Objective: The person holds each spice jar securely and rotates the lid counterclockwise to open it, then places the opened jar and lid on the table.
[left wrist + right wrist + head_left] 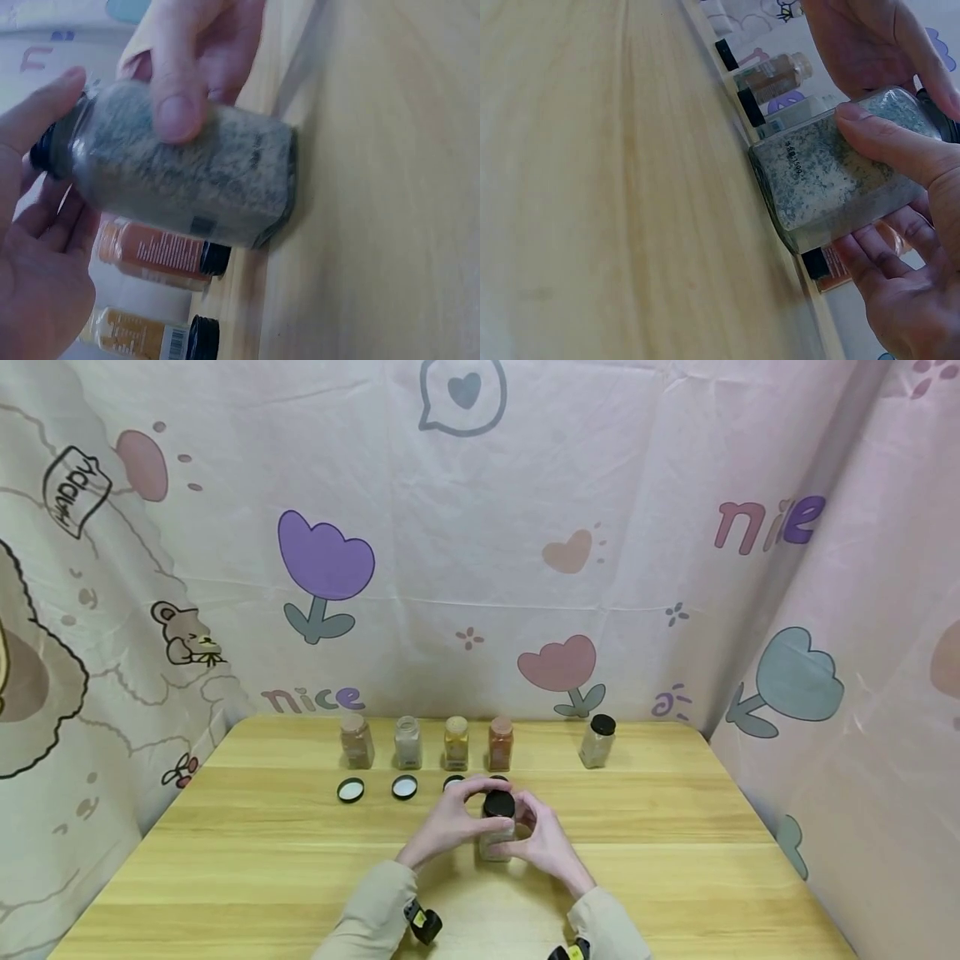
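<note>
A clear square jar of pale flakes with darker flecks stands upright at the middle of the table, a black lid on its top. My left hand grips that lid, thumb on the near side and fingers reaching over the far side. Around the jar's body my right hand is curled; its thumb presses on the flat face in the right wrist view, with the other fingers behind. The jar's base is right at the tabletop in both wrist views.
Behind stand several uncapped jars: brownish, white, yellow and orange-red. Upturned black lids, such as one at left, lie before them. A black-capped jar stands at right. Printed cloth hangs behind the wooden table.
</note>
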A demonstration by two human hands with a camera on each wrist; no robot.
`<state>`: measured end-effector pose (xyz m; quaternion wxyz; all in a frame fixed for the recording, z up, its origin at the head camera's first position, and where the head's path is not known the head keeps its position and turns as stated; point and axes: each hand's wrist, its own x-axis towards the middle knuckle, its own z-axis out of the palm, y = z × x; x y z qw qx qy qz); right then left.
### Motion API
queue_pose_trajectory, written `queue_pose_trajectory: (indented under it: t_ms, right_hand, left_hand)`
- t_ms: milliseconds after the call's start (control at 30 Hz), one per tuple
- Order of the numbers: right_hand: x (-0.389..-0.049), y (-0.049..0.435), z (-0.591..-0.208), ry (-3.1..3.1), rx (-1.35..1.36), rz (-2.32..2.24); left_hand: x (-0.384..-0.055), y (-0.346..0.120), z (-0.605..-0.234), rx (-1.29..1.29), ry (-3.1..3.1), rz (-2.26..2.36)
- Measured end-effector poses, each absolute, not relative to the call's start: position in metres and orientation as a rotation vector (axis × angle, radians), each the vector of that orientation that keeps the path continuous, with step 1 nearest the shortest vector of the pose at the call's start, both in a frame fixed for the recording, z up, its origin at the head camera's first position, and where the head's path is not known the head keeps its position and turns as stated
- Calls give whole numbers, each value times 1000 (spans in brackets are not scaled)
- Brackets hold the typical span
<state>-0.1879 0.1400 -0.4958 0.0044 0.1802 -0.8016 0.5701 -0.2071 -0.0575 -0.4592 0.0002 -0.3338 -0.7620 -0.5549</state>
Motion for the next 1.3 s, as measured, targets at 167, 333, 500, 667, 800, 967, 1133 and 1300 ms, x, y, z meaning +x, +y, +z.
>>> queue_pose_trajectory:
  t_ms: [167, 333, 500, 667, 800, 967, 1133, 1300]
  right_hand:
    - [-188, 139, -496, -2518, 561, 1783]
    - [-188, 141, -496, -2531, 550, 1757]
    - [-189, 141, -496, -2516, 574, 1770]
    - [-189, 140, -497, -2485, 615, 1817]
    - [-189, 140, -497, -2490, 614, 1806]
    - [-190, 141, -500, -2509, 598, 1782]
    - [-190, 142, -500, -2504, 603, 1789]
    - [-189, 142, -499, -2510, 598, 1789]
  left_hand:
    - [-207, -58, -459, -1040, -2424, -1761]
    - [-211, -64, -457, -1190, -2424, -1811]
    - [-212, -66, -456, -1193, -2394, -1840]
    - [-209, -62, -457, -1072, -2376, -1774]
    - [-210, -62, -459, -1106, -2341, -1746]
    - [-211, -67, -459, -1256, -2285, -1849]
    - [-210, -69, -456, -1297, -2266, -1880]
    - [-208, -65, -458, -1170, -2285, -1808]
